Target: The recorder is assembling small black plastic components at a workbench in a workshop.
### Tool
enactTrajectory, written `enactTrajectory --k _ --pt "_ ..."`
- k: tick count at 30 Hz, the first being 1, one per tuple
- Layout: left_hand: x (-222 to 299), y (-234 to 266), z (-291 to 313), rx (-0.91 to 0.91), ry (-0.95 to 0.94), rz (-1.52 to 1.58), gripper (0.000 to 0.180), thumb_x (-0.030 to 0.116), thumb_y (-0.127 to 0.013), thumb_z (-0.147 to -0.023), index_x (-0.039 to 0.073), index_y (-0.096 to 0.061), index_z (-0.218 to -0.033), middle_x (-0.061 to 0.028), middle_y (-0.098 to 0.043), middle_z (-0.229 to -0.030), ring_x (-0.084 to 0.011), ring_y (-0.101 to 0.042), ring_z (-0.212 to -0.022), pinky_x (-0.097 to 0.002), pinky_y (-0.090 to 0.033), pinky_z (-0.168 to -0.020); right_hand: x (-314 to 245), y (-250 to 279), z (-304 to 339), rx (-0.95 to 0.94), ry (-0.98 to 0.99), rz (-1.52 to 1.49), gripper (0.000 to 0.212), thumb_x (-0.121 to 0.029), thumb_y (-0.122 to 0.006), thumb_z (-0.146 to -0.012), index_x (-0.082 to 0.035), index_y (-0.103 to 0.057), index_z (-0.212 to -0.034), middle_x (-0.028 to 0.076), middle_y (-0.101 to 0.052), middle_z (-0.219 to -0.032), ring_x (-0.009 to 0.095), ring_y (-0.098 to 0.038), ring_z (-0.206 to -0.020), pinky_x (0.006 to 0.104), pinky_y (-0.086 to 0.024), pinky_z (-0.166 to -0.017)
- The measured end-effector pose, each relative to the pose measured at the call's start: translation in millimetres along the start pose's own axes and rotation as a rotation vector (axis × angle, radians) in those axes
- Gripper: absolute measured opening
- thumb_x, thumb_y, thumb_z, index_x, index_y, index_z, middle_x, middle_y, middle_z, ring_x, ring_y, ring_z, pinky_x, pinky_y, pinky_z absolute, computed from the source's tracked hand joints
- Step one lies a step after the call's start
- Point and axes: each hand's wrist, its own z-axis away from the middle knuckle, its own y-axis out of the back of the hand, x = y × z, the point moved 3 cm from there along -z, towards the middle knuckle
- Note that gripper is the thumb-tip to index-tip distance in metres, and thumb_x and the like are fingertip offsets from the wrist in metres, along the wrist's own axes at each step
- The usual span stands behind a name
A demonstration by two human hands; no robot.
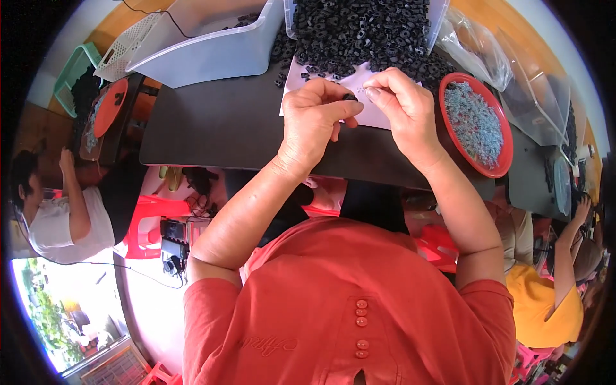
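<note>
From the head view we look down on a dark, smooth bench, a pale sheet lying on it. At the far side stands a translucent tub; beside it, a heap of black parts spills onto the sheet. To the right we see a red bowl of pale blue bits, with a clear bag near it. Around us, a person in white sits to the left, a person in yellow to the right, and bright daylight comes in at the lower left.

The part in our left hand is small, black and rounded, held above the sheet, its far side hidden. Our left fingers are clamped on it. Our right hand, just beside, has thumb and forefinger together on a tiny pale piece, too small to make out.
</note>
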Motion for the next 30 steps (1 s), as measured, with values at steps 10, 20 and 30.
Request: enactTrajectory --k 10,20,30 --pt "-7 5 8 -0.056 -0.010 -0.205 0.014 0.002 -0.073 -0.077 -0.002 -0.066 -0.088 -0.0031 -0.063 -0.068 -0.0065 -0.054 -0.058 -0.0201 -0.043 -0.051 -23 -3 -9 -0.307 0.369 0.474 0.015 0.000 -0.062 -0.071 -0.003 -0.056 -0.085 0.009 -0.055 -0.079 0.031 -0.058 -0.073 0.0391 -0.048 -0.062" --pt "-10 52 28 0.099 0.078 0.128 0.008 0.001 -0.069 -0.083 -0.004 -0.065 -0.088 -0.0043 -0.059 -0.064 -0.0057 -0.050 -0.049 -0.0194 -0.035 -0.041 -21 -47 -2 -0.214 0.111 -0.001 0.016 -0.006 -0.065 -0.081 -0.004 -0.066 -0.096 0.009 -0.058 -0.085 0.028 -0.059 -0.076 0.0367 -0.049 -0.067" --pt "-13 81 33 0.121 -0.087 -0.104 0.007 -0.001 -0.069 -0.081 -0.002 -0.065 -0.087 0.0015 -0.059 -0.069 -0.0046 -0.049 -0.059 -0.0198 -0.042 -0.055 32 -141 -64 -0.256 0.380 0.831 0.013 -0.024 -0.068 -0.076 -0.010 -0.068 -0.075 0.007 -0.061 -0.089 0.026 -0.056 -0.090 0.0411 -0.041 -0.076"
